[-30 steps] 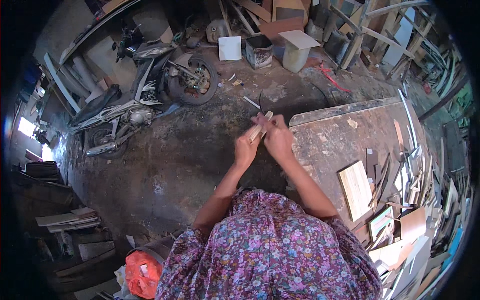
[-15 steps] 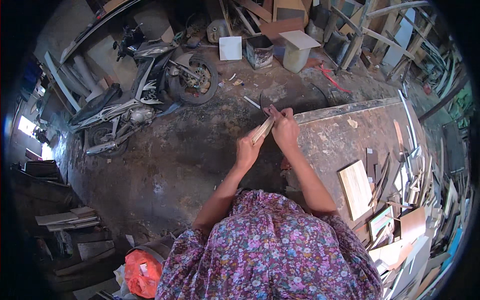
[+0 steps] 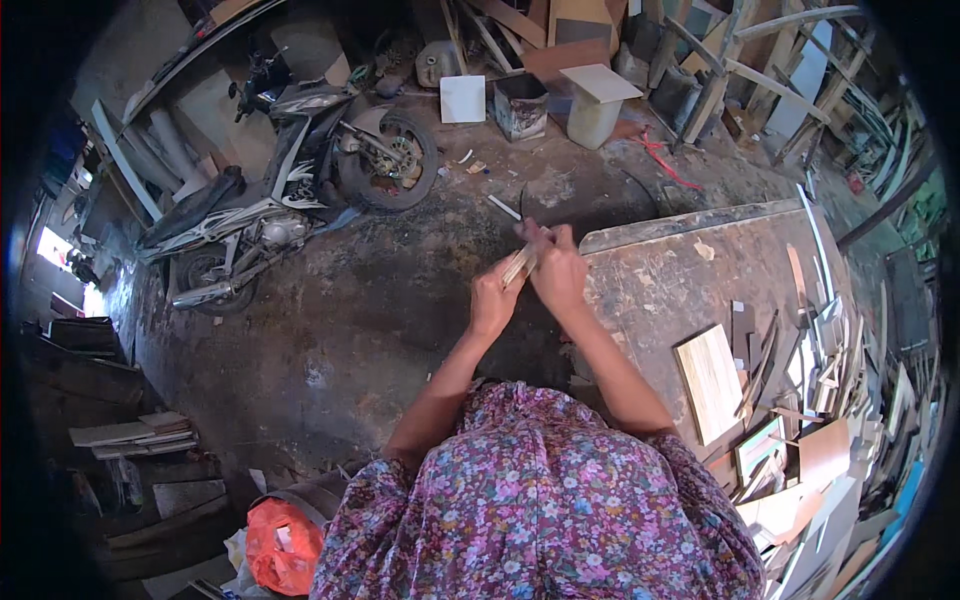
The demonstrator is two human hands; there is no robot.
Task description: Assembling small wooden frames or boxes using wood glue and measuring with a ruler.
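Observation:
A short piece of pale, light-grained wood (image 3: 519, 267) sits in my left hand (image 3: 492, 300), tilted away from me toward the right. The left fingers are closed around its near end. My right hand (image 3: 558, 272) presses against the far end of the wood, its fingers bent and drawn together. Whatever those fingers hold, if anything, is hidden behind the hand. Both hands are in mid-air, close together, just left of the worktable's corner.
A worn wooden table (image 3: 640, 290) lies to the right, bearing a light board (image 3: 710, 383) and many wood offcuts (image 3: 825, 445). A motorcycle (image 3: 285, 190) stands at the far left. Beyond are a square tin (image 3: 520, 112) and a covered bucket (image 3: 597, 120). An orange-red plastic bag (image 3: 283, 560) sits low left.
My right hand has slid a little left and toward me along the wood. The left hand stays nearly in place, still gripping the piece.

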